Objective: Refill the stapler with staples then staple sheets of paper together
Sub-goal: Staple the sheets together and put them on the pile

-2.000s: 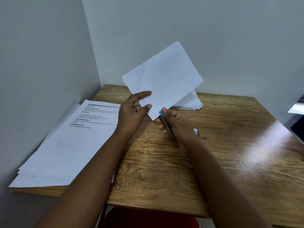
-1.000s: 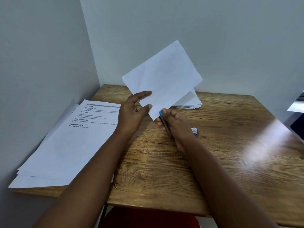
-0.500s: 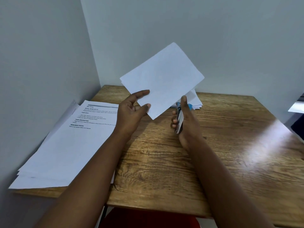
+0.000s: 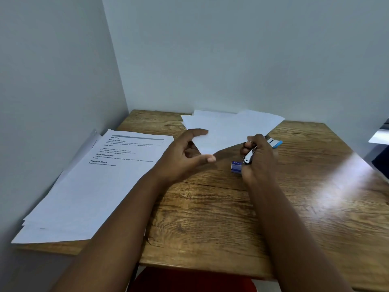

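Blank white sheets (image 4: 227,131) lie tilted low over the back of the wooden table (image 4: 231,218), above another white stack. My left hand (image 4: 185,159) sits at their near-left corner with thumb and fingers spread; the index finger touches the edge. My right hand (image 4: 256,159) is closed around the small stapler (image 4: 273,142), whose metal body and blue end stick out past the fingers. A little blue staple box (image 4: 236,166) rests on the table just left of that hand.
A pile of printed sheets (image 4: 94,186) covers the table's left side and overhangs the front edge. Walls close in at the left and back. A red seat (image 4: 189,281) shows below the table's front edge.
The sheets have dropped from upright in the air down toward the back stack. My left hand has loosened its pinch. My right hand has drawn away with the stapler, uncovering the staple box.
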`<state>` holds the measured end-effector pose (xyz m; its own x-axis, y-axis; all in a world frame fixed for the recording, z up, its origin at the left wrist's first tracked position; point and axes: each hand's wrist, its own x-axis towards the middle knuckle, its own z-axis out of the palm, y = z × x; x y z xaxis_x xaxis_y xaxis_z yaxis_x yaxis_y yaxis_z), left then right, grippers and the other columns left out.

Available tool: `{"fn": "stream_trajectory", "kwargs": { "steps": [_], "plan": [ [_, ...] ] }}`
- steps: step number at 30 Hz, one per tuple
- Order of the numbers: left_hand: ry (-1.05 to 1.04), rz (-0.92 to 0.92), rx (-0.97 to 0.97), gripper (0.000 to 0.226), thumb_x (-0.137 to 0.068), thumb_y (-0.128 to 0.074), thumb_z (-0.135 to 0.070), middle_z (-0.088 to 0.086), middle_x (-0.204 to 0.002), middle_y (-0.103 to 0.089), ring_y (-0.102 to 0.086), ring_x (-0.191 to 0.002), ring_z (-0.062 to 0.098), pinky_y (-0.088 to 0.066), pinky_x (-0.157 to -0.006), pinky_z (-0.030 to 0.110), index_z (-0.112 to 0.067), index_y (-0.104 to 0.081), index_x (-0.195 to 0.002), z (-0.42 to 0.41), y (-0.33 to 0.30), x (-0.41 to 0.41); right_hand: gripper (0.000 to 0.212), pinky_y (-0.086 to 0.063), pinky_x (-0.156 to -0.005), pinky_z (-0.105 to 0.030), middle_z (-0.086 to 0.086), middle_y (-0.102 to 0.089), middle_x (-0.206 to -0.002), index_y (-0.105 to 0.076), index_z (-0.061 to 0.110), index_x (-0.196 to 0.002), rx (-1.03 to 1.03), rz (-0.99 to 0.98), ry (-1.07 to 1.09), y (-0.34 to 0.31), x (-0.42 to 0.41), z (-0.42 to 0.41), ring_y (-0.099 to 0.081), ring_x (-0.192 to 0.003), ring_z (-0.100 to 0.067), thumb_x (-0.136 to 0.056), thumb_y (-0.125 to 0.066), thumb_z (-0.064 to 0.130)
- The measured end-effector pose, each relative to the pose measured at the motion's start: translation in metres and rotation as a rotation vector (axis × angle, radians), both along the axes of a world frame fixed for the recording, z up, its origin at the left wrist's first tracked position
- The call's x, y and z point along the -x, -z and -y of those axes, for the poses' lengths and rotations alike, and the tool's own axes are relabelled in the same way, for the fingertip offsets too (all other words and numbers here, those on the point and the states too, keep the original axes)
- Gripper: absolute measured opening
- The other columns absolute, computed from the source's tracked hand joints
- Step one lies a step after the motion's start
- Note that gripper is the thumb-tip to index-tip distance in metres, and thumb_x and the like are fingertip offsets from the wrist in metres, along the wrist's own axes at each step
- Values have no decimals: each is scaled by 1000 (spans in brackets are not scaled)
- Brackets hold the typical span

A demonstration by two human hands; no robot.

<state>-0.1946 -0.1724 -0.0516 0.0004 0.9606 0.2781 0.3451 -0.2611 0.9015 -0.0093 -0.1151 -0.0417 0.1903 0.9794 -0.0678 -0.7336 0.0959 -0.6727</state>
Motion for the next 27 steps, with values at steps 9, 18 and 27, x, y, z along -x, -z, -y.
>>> {"fn": "stream_trajectory", "kwargs": {
  "steps": [9, 18, 27],
  "plan": [
    [-47, 6, -82, 23, -88, -75, -37, -4, -92, -77, -74, -87, 11, -58, -80, 27, -25, -73, -108, -3, 4, -2, 17, -42, -41, -19, 1, -54, -57, -51, 8, -88, 6, -35, 5, -2, -1, 2, -54, -44, -7, -83, -56, -8],
    [-145, 229, -91, 43, -101, -59, -34, 7, -72, -78, -76, -63, 21, -56, -59, 20, -24, -70, -60, -9, 2, 0, 17, -39, -40, -20, 2, -47, -56, -53, 13, -81, -50, 24, -48, -6, 5, 7, -50, -43, -8, -89, -67, 11],
    [-194, 480, -71, 59, -94, -48, -63, 12, -86, -79, -77, -82, 29, -63, -64, 33, -11, -75, -93, -13, -1, 4, 27, -34, -38, -20, 4, -51, -67, -49, 16, -95, -83, 179, -149, -5, 7, 13, -41, -43, -7, -93, -63, 40]
  ]
}}
